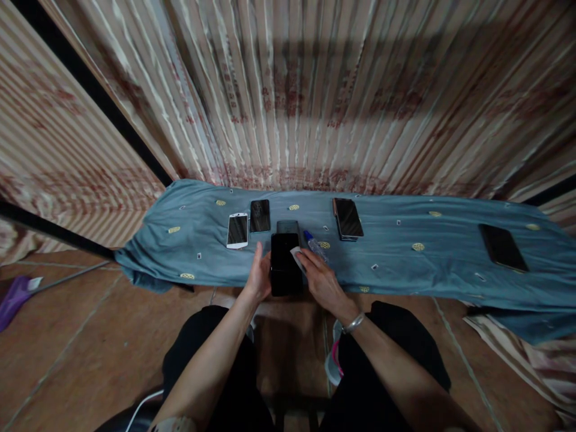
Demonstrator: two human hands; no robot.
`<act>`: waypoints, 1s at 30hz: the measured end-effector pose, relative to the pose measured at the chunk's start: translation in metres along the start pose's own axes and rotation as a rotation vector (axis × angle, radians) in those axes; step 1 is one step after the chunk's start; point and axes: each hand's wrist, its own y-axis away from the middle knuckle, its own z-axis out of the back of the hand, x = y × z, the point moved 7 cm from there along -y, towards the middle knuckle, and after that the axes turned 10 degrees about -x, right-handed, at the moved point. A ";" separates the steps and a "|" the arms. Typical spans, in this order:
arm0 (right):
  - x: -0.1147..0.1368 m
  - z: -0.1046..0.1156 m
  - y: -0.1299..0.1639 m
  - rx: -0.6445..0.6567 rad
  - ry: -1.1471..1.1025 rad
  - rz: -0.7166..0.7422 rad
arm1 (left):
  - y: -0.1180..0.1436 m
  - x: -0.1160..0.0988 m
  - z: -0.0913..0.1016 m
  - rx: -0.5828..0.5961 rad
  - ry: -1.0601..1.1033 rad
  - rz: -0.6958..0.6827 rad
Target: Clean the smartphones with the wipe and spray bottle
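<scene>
My left hand [260,273] grips the left edge of a black smartphone [284,270], thumb pointing up along its side. The phone is held over the front edge of the cloth-covered bench, its dark glossy face toward me. My right hand [321,279] pinches a small white wipe [297,258] and presses it against the phone's right part. Just behind the phone lies a grey-blue flat item [288,227], partly hidden by it. A small clear bottle with a blue cap [316,245] lies beyond my right fingers.
The blue patterned cloth [387,258] carries a white phone [237,230] and a dark phone [260,215] on the left. Stacked phones [348,218] lie right of centre, another black phone [503,247] far right. Behind hangs a striped curtain [288,120]. A purple broom head [15,300] is at left.
</scene>
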 end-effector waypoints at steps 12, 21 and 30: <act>-0.013 0.006 -0.018 -0.085 0.109 -0.038 | -0.001 0.015 0.006 -0.051 -0.085 -0.020; 0.002 0.005 -0.025 -0.049 0.118 0.027 | -0.001 0.027 0.003 0.038 -0.076 -0.046; 0.018 -0.010 -0.026 0.013 0.081 0.072 | -0.008 0.032 0.014 -0.011 -0.095 -0.152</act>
